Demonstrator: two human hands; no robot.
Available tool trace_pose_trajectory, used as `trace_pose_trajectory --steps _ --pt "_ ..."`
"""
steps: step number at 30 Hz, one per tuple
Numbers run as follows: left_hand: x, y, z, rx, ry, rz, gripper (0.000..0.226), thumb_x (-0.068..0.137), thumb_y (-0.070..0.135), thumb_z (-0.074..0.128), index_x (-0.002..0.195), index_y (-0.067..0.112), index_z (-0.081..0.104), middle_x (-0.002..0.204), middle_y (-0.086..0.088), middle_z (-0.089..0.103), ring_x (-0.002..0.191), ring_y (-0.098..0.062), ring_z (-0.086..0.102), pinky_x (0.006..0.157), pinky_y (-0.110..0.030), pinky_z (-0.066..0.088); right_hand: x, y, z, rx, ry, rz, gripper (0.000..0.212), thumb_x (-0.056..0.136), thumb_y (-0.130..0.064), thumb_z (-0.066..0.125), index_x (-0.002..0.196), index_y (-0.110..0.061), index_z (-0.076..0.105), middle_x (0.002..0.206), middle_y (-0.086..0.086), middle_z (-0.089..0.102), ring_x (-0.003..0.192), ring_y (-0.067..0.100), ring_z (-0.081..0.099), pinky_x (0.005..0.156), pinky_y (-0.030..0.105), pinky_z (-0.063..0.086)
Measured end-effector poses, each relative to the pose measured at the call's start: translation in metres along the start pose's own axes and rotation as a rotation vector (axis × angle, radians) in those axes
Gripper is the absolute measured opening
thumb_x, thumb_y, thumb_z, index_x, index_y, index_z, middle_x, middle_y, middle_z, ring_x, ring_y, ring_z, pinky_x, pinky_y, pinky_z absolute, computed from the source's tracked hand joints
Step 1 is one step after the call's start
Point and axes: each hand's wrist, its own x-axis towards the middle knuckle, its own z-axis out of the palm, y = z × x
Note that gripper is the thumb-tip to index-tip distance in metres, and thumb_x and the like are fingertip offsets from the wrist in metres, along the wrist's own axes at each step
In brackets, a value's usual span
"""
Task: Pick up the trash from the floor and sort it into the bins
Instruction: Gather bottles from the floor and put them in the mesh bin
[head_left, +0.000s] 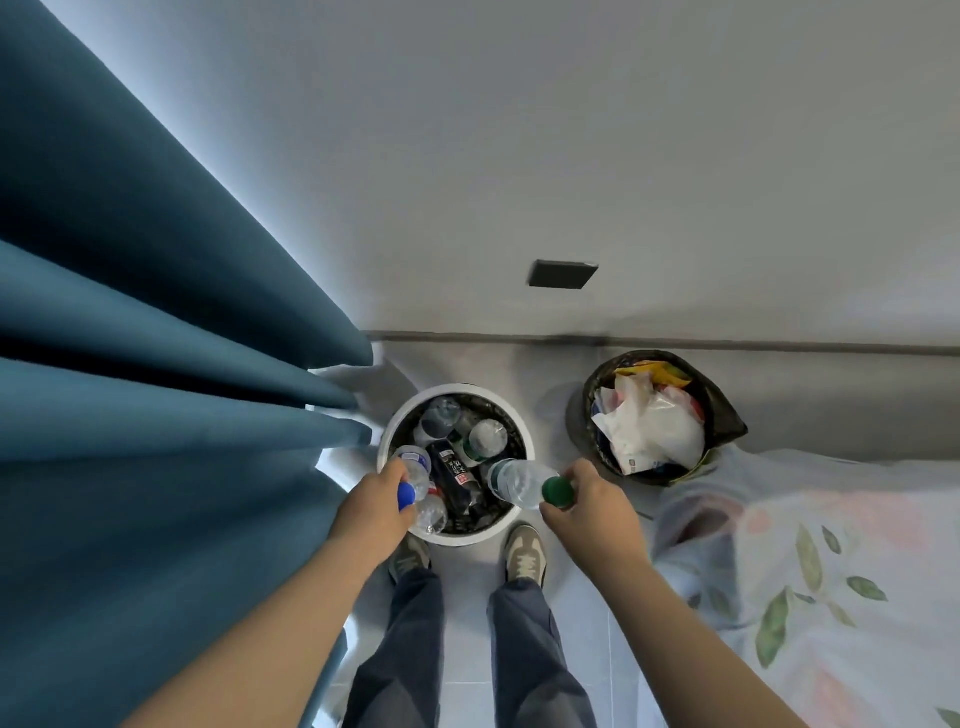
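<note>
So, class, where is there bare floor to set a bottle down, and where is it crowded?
Bare floor shows between the white bin and the black-bagged bin, and a strip between the shoes. Both bins are crowded: bottles fill the white one, bags and wrappers the other.

Single head-worn wide-angle view, pitched steeply down.

It looks forward and down along both forearms to the shoes (525, 556) and floor (467, 569) below. The left hand (376, 506) holding a blue-capped bottle (415, 475) and the right hand (592, 512) holding a green-capped bottle (519, 483) sit mid-frame over the white bin (467, 538). The black-lined bin (727, 415) is right of it, the wall (519, 156) fills the top, and a curtain (130, 364) bows along the left.
</note>
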Motion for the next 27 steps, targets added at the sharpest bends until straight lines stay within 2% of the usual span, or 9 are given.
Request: trace_pose_trajectory --steps 3,8,13,18,24,27 --pt "0.026 -0.012 0.016 0.003 0.001 -0.010 0.027 0.090 0.019 0.057 0.114 0.015 0.044 0.107 -0.010 0.057 0.088 -0.028 0.058 0.070 -0.032 0.045 0.014 0.002 0.026 0.025 -0.002 -0.030 0.032 0.082 -0.031 0.067 0.106 -0.018 0.051 0.091 0.003 0.068 0.078 0.023 0.062 0.059 0.028 0.038" --pt "0.058 -0.027 0.040 0.065 -0.027 0.013 0.031 0.091 0.020 0.056 0.119 0.014 0.045 0.111 -0.011 0.055 0.094 -0.028 0.057 0.073 -0.032 0.045 0.032 0.000 0.059 0.031 -0.009 -0.072 0.030 0.082 -0.031 0.067 0.104 -0.021 0.050 0.087 0.002 0.068 0.078 0.023 0.062 0.062 0.032 0.047" --pt "0.078 -0.037 0.058 0.078 -0.023 -0.006 0.033 0.092 0.019 0.056 0.122 0.014 0.043 0.112 -0.014 0.050 0.095 -0.030 0.057 0.078 -0.034 0.047 0.052 -0.004 0.076 0.024 -0.034 -0.142 0.029 0.083 -0.029 0.066 0.106 -0.022 0.050 0.082 0.001 0.067 0.074 0.022 0.060 0.058 0.030 0.044" --pt "0.088 -0.044 0.071 0.064 -0.128 -0.021 0.042 0.089 0.024 0.058 0.126 0.013 0.041 0.122 -0.016 0.045 0.101 -0.033 0.056 0.087 -0.038 0.049 0.069 -0.009 0.090 -0.024 -0.036 -0.158 0.033 0.084 -0.027 0.065 0.110 -0.018 0.048 0.088 0.005 0.067 0.078 0.028 0.062 0.059 0.032 0.044" --pt "0.088 -0.048 0.069 0.046 -0.117 -0.030 0.045 0.088 0.027 0.058 0.129 0.012 0.045 0.128 -0.016 0.048 0.107 -0.033 0.056 0.091 -0.037 0.049 0.076 -0.016 0.102 -0.182 -0.078 -0.122 0.031 0.085 -0.021 0.061 0.109 -0.015 0.041 0.080 0.001 0.056 0.068 0.023 0.049 0.057 0.030 0.039" --pt "0.085 -0.047 0.065 0.050 -0.119 -0.034 0.043 0.089 0.029 0.057 0.127 0.010 0.046 0.125 -0.016 0.050 0.105 -0.032 0.056 0.089 -0.038 0.050 0.073 -0.018 0.108 -0.278 -0.130 -0.117 0.030 0.088 -0.021 0.057 0.111 -0.014 0.039 0.095 0.005 0.063 0.074 0.026 0.054 0.059 0.030 0.037"
